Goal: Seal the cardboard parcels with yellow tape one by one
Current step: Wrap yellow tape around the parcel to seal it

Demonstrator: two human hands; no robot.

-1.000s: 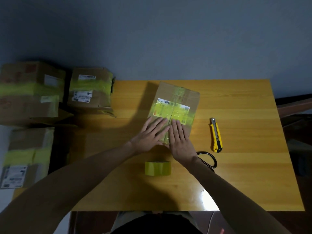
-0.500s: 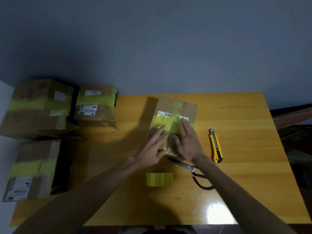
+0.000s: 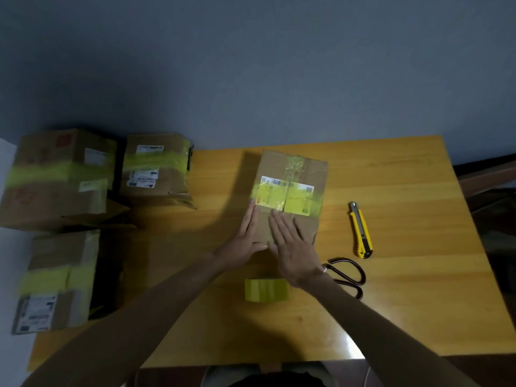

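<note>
**Head view: parcel pressed under two flat hands**

Three taped boxes [image 3: 58, 177] are seen at the far left, beside the table [image 3: 405, 289]. At the table's middle the parcel [image 3: 296, 174] is crossed by a yellow tape band [image 3: 298, 201]. The left hand [image 3: 243, 241] is laid along the parcel's left edge, fingers straight. The right hand [image 3: 293, 250] is spread flat on the near top, just below the band. The tape roll [image 3: 266, 290] is stood near the wrists. Scissors [image 3: 349, 275] and a knife [image 3: 361, 230] are set to the right.
</note>
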